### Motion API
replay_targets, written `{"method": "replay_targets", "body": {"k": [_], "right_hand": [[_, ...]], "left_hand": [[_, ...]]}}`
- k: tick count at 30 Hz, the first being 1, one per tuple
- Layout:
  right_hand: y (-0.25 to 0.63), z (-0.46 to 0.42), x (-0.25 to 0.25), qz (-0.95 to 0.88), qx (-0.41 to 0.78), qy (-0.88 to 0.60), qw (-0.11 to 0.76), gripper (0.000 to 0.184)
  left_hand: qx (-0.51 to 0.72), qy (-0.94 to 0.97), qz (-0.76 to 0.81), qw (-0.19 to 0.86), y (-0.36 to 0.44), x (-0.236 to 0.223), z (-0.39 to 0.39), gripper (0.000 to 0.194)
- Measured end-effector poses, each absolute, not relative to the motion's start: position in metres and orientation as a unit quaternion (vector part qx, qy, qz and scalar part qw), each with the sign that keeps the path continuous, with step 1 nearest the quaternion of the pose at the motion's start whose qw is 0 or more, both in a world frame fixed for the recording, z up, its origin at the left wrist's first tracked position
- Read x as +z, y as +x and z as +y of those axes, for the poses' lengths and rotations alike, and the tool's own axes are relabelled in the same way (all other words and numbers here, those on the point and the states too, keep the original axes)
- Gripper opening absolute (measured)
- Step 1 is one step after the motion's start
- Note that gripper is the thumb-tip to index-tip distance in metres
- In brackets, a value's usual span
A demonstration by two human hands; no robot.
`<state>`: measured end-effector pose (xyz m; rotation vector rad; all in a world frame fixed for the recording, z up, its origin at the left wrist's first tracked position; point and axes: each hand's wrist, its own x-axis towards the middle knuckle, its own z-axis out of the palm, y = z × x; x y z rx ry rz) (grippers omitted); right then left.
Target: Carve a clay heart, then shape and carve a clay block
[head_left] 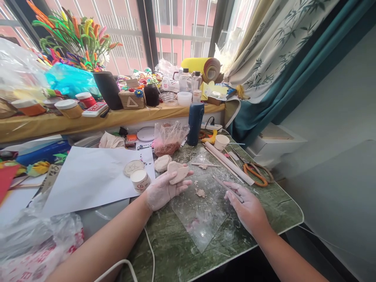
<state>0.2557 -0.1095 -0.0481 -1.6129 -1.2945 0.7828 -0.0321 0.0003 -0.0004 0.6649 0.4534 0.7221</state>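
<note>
My left hand (163,192), dusted white and palm up, holds a flat, pale piece of clay (178,173) between thumb and fingers. In my right hand (243,205) is a thin grey modelling tool (227,188), its tip pointing up and left. Between the hands lies a clear plastic sheet (202,219) smeared with powder, with clay scraps (201,193) on it. Just behind my left hand sits a thick pale clay lump (162,163). A paper cup (140,180) stands left of that hand, beside a round clay disc (134,167) with a star-like mark.
Behind the sheet stand a blue bottle (195,124) and a bag of reddish clay (167,141). A rolling pin (229,162) and orange-handled scissors (255,174) lie at right. White paper (96,176) covers the left side. A white cable (149,250) crosses the front.
</note>
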Motion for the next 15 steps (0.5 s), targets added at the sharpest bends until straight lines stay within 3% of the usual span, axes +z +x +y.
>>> {"method": "replay_targets", "body": {"k": [6,15], "right_hand": [[0.256,-0.112,-0.046,-0.486,0.36,-0.625,0.493,0.042],[0.252,-0.08,-0.037,-0.304,0.492,-0.472,0.665,0.022]], "left_hand": [[0.404,0.321,0.258,0.817,-0.027,-0.01,0.003,0.037],[0.401,0.265,0.23,0.846,-0.028,-0.004,0.004,0.043]]}}
